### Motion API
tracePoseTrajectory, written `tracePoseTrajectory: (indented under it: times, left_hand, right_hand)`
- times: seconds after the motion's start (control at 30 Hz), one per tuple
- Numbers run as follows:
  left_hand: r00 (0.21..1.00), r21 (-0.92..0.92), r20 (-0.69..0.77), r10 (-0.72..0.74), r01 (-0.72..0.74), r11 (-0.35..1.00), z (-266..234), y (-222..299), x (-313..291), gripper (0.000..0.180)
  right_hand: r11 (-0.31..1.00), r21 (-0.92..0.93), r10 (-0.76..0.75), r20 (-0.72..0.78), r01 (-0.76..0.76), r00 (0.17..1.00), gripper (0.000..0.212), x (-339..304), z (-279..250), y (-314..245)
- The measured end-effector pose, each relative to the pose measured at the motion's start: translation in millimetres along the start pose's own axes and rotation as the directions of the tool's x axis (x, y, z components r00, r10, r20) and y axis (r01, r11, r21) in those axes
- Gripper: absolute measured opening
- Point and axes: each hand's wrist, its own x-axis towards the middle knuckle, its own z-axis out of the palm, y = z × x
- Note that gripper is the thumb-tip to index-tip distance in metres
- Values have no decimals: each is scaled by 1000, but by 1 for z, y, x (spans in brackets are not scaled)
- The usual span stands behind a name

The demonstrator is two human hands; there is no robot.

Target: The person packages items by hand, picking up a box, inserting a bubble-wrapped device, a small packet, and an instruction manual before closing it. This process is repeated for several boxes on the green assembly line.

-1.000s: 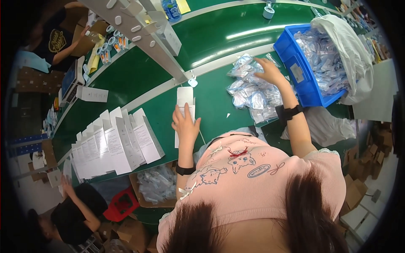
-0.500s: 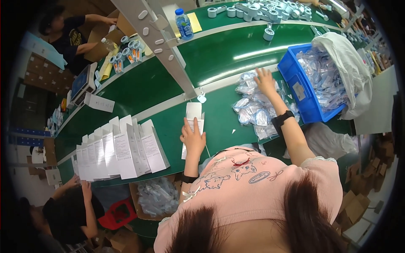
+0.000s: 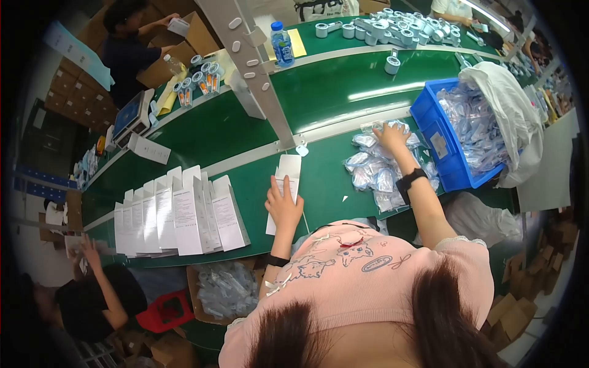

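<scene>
My left hand (image 3: 284,205) lies over a narrow white carton (image 3: 290,164) on the green bench, its fingers and thumb straddling the sides. The carton's top flap stands up beyond my fingertips. On the right, my right hand (image 3: 393,138) rests on the far part of a pile of clear plastic bags (image 3: 370,175) holding pale blue-and-white parts. Its fingers are spread, and no bag is visibly gripped. Left of my left hand stands a row of white printed cartons (image 3: 190,211) with raised flaps.
A blue bin (image 3: 437,138) full of similar bags borders the pile, white sheeting (image 3: 506,110) over its far side. A metal post (image 3: 270,101) rises beyond my left hand. Co-workers (image 3: 101,288) are at the left. A box of bagged parts (image 3: 224,291) sits below the bench edge.
My right hand has come down onto the bag pile. My left hand stays on the carton. At lower left, a co-worker's hands have moved away from the carton row. The whole view has shifted slightly.
</scene>
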Motion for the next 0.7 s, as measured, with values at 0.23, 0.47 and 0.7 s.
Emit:
tracePoseTrajectory:
  times: [0.23,0.47,0.7]
  left_hand:
    - [1000,23,-1,8,-8,1000,1,4,-1,65]
    - [1000,38,-3,-5,5,999,-1,6,-3,64]
    - [1000,55,-25,11,-10,998,1,14,0,63]
  right_hand:
    - [871,254,-101,-744,420,660,36,-54,5,41]
    - [886,435,335,-839,159,429,30,-121,27,153]
    - [49,972,995,-26,-229,101,42,-101,134,192]
